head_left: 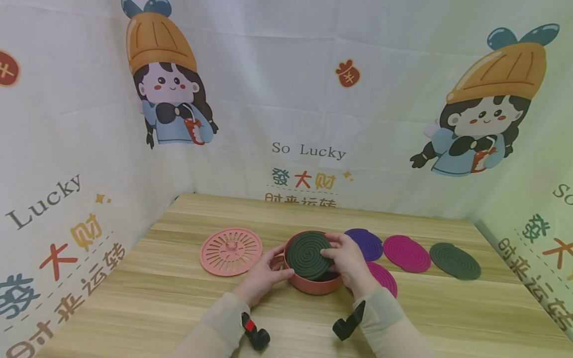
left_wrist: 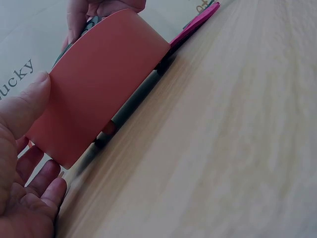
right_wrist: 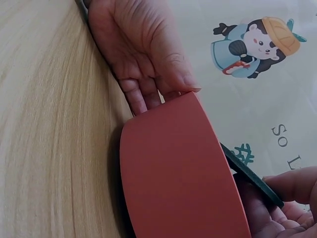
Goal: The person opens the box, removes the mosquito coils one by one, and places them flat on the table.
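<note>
A round coral-red mosquito coil box (head_left: 315,287) stands on the wooden table, its lid off. My left hand (head_left: 264,273) holds the box's left side, thumb at the rim and fingers along the wall. Between the thumb and fingers of my right hand (head_left: 351,261) is a dark green mosquito coil (head_left: 309,256), pinched at its right edge. In the right wrist view this green coil (right_wrist: 255,178) tilts over the box opening, one side raised above the rim. The inside of the box is mostly hidden beneath it.
The pink slotted lid (head_left: 230,252) with a small knob lies left of the box. To the right lie a purple coil (head_left: 367,244), a magenta coil (head_left: 407,253), another green coil (head_left: 455,261) and a second magenta coil (head_left: 385,278), partly behind my right wrist. A printed curtain (head_left: 250,99) surrounds the table.
</note>
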Demonstrator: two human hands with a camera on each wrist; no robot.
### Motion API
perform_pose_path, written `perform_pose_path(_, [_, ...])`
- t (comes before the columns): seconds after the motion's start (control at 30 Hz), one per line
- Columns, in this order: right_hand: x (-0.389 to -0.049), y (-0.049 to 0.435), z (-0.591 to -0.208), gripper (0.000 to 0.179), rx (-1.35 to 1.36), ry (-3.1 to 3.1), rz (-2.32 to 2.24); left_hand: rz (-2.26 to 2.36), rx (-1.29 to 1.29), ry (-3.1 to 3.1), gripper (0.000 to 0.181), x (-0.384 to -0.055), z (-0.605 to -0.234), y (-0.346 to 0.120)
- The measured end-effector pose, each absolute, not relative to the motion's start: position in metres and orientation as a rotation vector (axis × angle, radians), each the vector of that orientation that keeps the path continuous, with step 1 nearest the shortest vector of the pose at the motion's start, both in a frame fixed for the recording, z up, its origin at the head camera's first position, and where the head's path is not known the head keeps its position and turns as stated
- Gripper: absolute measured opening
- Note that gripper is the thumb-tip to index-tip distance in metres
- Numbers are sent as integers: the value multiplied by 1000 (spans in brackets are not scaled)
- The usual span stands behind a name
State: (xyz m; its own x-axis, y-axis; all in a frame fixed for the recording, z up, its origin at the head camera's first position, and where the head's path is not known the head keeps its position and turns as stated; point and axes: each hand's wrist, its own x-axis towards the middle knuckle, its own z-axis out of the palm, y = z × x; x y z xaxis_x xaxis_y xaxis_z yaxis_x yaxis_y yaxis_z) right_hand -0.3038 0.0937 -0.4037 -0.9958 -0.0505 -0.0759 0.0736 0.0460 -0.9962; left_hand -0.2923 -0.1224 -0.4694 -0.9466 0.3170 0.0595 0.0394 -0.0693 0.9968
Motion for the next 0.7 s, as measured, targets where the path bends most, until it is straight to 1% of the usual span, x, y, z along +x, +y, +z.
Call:
perform_pose_path(0.33, [-304, 99, -401, 46, 57, 2163, -2162, 2143, 410, 1966, 77, -292, -467, -122])
perform_pose_path(0.7, [-308, 118, -403, 53, 75, 2023, -2293, 2139, 381, 1981, 76, -292, -468, -122])
